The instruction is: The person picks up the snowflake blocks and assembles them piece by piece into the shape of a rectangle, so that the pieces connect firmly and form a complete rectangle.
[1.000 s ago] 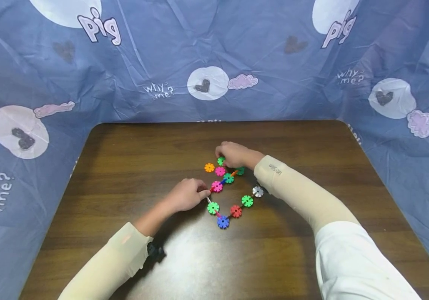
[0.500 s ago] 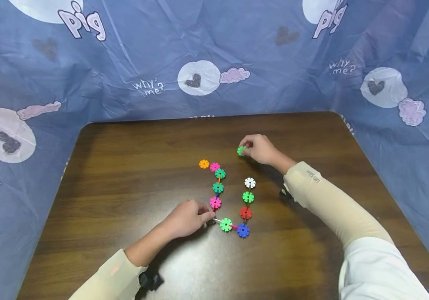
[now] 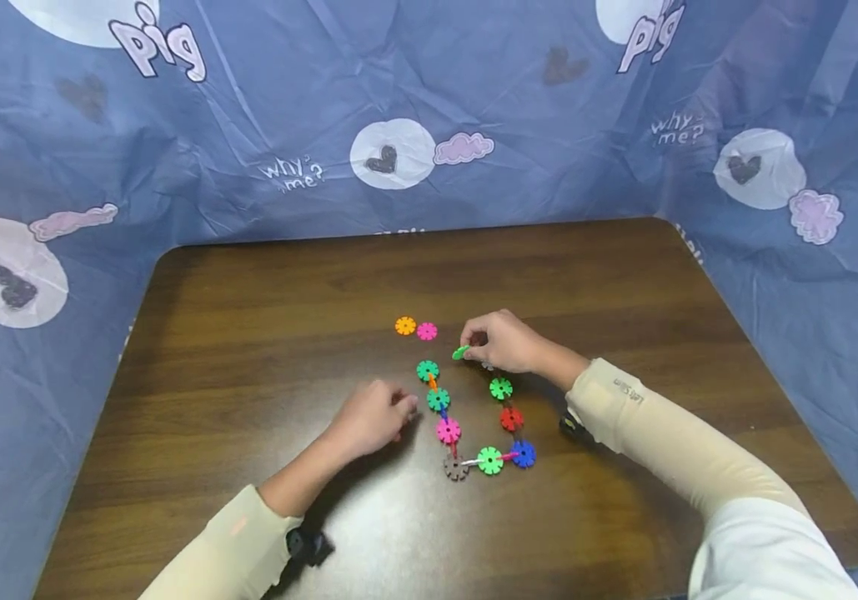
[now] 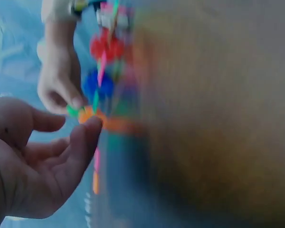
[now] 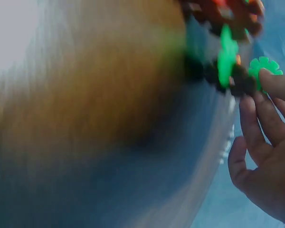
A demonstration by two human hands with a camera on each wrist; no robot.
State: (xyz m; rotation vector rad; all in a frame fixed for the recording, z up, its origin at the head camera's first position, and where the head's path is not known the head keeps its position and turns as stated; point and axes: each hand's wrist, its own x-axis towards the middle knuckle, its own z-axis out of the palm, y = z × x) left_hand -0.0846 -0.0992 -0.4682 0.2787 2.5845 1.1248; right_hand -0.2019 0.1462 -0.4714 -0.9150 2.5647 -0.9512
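Note:
My right hand (image 3: 509, 342) pinches a green slotted snowflake disc (image 3: 461, 353) above the table, close to the end of a chain of linked discs. In the right wrist view its thumb lies against that green disc (image 5: 265, 71). The U-shaped chain includes a teal disc (image 3: 427, 371), a pink disc (image 3: 448, 431), a brown disc (image 3: 456, 467), a blue disc (image 3: 524, 454) and a red disc (image 3: 511, 418). A white disc at its right end is mostly hidden behind my right hand. My left hand (image 3: 374, 419) hovers left of the chain, fingers loosely bent around nothing.
An orange disc (image 3: 405, 326) and a loose pink disc (image 3: 427, 331) lie side by side beyond the chain on the brown wooden table (image 3: 263, 333). A blue printed cloth (image 3: 248, 108) hangs behind and beside the table.
The chain's left side has shifted away from the loose pink disc, and its lower corner has moved right. My left hand has let go of the brown disc. My right hand brought the green disc nearer the chain.

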